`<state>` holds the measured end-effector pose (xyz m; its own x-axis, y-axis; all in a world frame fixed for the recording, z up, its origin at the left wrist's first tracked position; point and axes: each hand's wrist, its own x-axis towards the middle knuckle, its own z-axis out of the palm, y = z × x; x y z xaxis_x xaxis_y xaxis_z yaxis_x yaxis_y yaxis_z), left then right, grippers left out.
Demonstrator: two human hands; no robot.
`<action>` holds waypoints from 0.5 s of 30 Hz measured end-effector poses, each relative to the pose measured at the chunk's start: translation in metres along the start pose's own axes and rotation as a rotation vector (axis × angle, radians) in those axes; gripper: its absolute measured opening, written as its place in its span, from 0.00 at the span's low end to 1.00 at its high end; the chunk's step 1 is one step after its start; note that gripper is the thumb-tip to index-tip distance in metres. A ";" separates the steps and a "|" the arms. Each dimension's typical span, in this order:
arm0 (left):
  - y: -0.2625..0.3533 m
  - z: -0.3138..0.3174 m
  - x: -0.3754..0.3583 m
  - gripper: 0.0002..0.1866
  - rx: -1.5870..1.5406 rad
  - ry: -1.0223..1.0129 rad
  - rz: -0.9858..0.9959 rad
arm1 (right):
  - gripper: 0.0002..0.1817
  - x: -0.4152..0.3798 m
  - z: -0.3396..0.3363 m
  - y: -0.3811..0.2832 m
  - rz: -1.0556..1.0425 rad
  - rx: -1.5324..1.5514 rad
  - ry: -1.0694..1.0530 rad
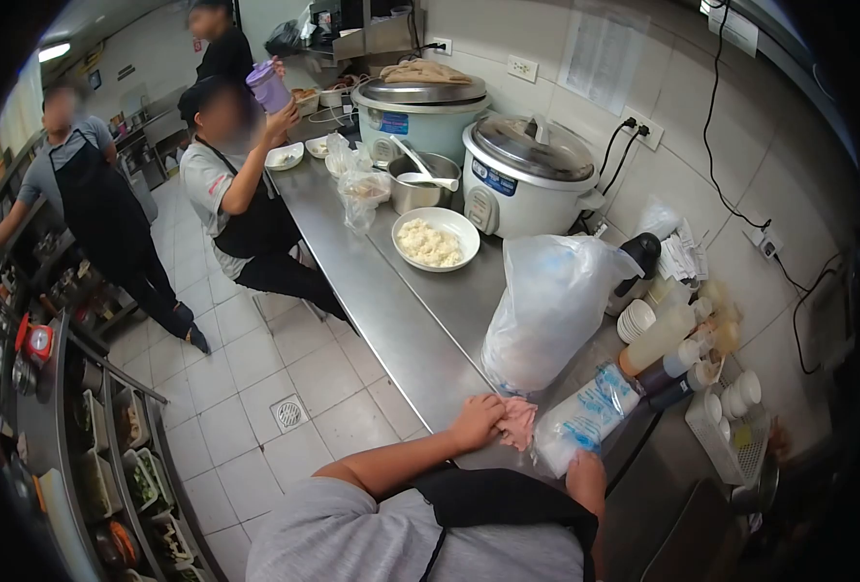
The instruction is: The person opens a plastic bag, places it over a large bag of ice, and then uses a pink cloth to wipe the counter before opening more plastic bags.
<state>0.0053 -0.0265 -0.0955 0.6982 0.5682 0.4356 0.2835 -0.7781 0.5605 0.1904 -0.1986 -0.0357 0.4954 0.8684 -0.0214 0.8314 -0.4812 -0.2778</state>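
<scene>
My left hand [478, 423] is closed on a crumpled pink cloth [518, 423] at the near edge of the steel counter. Just right of it lies a clear plastic pack [585, 417] with blue print and white contents. At the near end of this pack is my right hand [586, 475], its fingers closed on the plastic and partly hidden. Behind the pack and the cloth stands a large, full white plastic bag [551, 310].
Farther along the steel counter [352, 281] are a bowl of rice [434, 241], a metal pot [420, 184] and two rice cookers [527, 179]. Sauce bottles [668, 339] stand by the wall. A co-worker [241, 184] holds a purple container [269, 88]; shelves [110, 446] line the left.
</scene>
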 end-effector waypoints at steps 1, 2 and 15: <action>0.000 -0.001 0.000 0.12 0.003 0.002 0.005 | 0.13 0.001 0.006 0.001 0.007 -0.026 0.127; 0.001 -0.003 0.000 0.12 0.008 0.004 0.009 | 0.14 0.002 0.012 0.001 0.012 -0.050 0.254; 0.033 -0.028 0.000 0.29 0.009 -0.021 0.209 | 0.07 0.028 0.048 0.009 -0.215 0.049 0.392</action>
<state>-0.0038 -0.0450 -0.0573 0.7563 0.3881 0.5267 0.1369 -0.8811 0.4526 0.1996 -0.1726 -0.0847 0.3780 0.8326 0.4048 0.9179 -0.2800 -0.2812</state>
